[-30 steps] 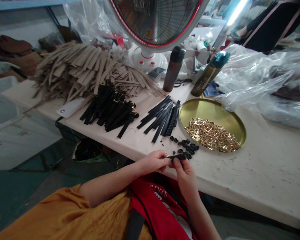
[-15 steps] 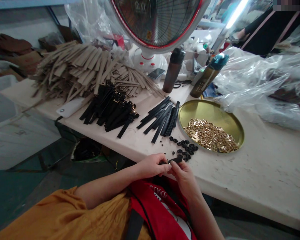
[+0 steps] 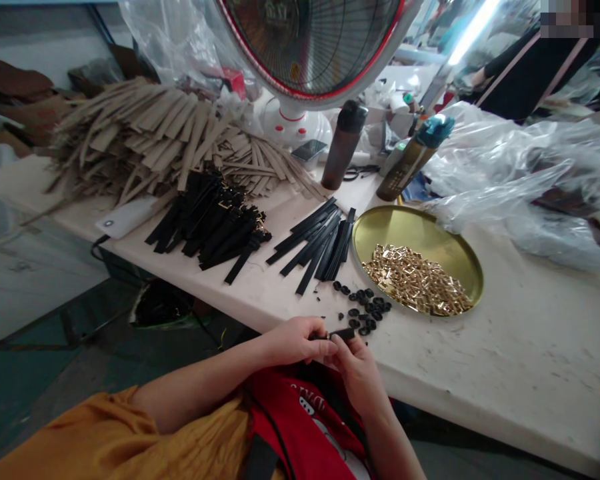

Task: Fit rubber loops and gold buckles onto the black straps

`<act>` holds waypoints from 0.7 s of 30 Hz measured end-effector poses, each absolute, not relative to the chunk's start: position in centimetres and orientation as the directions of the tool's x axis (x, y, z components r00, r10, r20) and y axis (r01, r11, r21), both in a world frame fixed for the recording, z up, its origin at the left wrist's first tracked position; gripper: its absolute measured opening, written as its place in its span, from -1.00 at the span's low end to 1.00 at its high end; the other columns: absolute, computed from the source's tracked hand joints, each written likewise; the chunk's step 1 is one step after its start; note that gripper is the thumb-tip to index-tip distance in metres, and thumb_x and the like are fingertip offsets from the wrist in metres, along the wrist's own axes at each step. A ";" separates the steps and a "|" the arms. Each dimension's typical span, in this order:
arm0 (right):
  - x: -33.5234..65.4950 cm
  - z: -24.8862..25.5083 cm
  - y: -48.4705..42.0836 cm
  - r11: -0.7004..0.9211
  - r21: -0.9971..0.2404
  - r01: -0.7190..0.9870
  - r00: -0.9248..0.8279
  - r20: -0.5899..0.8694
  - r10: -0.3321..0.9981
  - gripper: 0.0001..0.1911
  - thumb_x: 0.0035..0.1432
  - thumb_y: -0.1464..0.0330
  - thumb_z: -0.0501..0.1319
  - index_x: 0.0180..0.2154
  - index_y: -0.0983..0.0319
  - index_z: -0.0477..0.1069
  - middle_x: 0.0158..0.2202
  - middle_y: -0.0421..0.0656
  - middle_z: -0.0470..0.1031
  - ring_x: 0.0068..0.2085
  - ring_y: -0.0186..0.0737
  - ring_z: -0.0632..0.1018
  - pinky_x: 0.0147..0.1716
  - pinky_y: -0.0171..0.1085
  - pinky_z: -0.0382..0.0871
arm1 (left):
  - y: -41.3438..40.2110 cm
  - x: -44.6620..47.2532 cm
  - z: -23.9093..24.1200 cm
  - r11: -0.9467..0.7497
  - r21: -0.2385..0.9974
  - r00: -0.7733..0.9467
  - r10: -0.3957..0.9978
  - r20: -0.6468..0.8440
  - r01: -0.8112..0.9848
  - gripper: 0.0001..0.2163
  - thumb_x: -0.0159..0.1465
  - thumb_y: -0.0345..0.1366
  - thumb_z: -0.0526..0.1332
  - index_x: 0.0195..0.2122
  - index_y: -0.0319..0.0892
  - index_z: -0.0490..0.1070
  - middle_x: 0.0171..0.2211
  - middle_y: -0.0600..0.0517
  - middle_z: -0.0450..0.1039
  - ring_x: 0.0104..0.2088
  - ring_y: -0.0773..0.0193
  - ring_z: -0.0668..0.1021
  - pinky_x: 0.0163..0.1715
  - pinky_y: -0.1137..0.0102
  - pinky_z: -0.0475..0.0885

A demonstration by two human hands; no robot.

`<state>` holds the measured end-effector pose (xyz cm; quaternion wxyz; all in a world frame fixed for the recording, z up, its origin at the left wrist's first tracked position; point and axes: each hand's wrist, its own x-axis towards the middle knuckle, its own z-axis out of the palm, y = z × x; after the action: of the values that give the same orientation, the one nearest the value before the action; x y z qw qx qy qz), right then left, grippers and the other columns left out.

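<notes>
My left hand (image 3: 295, 341) and my right hand (image 3: 354, 363) meet at the table's near edge, both pinched on one short black strap (image 3: 341, 333) with a small gold fitting at its left end. Just beyond them lie several small black loops (image 3: 364, 312). A gold round tray (image 3: 425, 230) holds a heap of gold metal buckles (image 3: 416, 280). A bundle of loose black straps (image 3: 317, 241) lies left of the tray, and a bigger pile of black straps with gold fittings (image 3: 215, 223) lies further left.
A heap of tan straps (image 3: 155, 137) fills the far left of the white table (image 3: 530, 333). A fan (image 3: 310, 47), a brown bottle (image 3: 344, 143), a teal-capped bottle (image 3: 413, 157) and clear plastic bags (image 3: 520, 167) stand behind. Another person in black (image 3: 535, 67) is at the far right.
Both hands have drawn slightly nearer to me with the strap; the view shifted a little to the right and down. The gold fitting now shows at the strap's left end.
</notes>
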<state>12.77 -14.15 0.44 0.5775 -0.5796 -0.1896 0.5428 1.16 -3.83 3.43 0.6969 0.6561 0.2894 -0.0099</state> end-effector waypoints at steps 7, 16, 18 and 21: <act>13.4 1.6 -14.4 -0.171 -0.960 0.223 0.390 -0.073 0.918 -0.80 0.12 0.25 0.07 -0.33 0.17 0.41 -0.49 -0.19 0.41 -0.44 -0.23 0.41 -0.42 -0.28 0.24 | -3.0 1.7 1.7 0.192 0.912 0.771 0.489 -0.409 0.362 -0.64 0.02 -0.03 0.22 -0.36 -0.22 0.25 -0.63 0.19 0.25 -0.64 0.46 0.28 -0.64 0.54 0.15; 20.3 0.6 -7.3 -0.215 -0.509 0.833 0.333 0.151 0.931 -0.78 0.12 0.28 0.07 -0.28 0.21 0.43 -0.33 -0.07 0.41 -0.33 -0.13 0.42 -0.33 -0.21 0.21 | -2.1 1.5 2.5 0.131 0.933 0.722 0.601 -0.344 0.336 -0.78 0.19 -0.17 0.04 -0.37 -0.24 0.31 -0.65 0.17 0.22 -0.60 0.46 0.29 -0.52 0.54 0.21; 20.0 0.5 -5.6 -0.227 -0.283 0.932 0.269 0.121 0.955 -0.81 0.08 0.30 0.12 -0.31 0.23 0.45 -0.35 -0.04 0.40 -0.33 -0.10 0.42 -0.35 -0.19 0.18 | -2.1 1.2 2.3 0.161 0.939 0.716 0.611 -0.337 0.305 -0.78 0.19 -0.17 0.05 -0.37 -0.24 0.29 -0.66 0.18 0.20 -0.62 0.46 0.28 -0.53 0.54 0.21; 19.0 0.6 -4.5 -0.256 -0.130 0.958 0.272 0.119 0.955 -0.86 0.05 0.34 0.15 -0.39 0.24 0.45 -0.37 -0.02 0.40 -0.29 -0.04 0.41 -0.32 -0.15 0.15 | -2.2 0.7 2.1 0.158 0.944 0.702 0.636 -0.321 0.289 -0.78 0.18 -0.17 0.06 -0.38 -0.24 0.30 -0.67 0.18 0.21 -0.62 0.46 0.28 -0.54 0.55 0.20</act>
<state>18.98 -4.46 0.64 0.0882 -0.7925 -0.6034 -0.0078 0.71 -2.19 2.09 0.6685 0.6356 0.3636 0.1298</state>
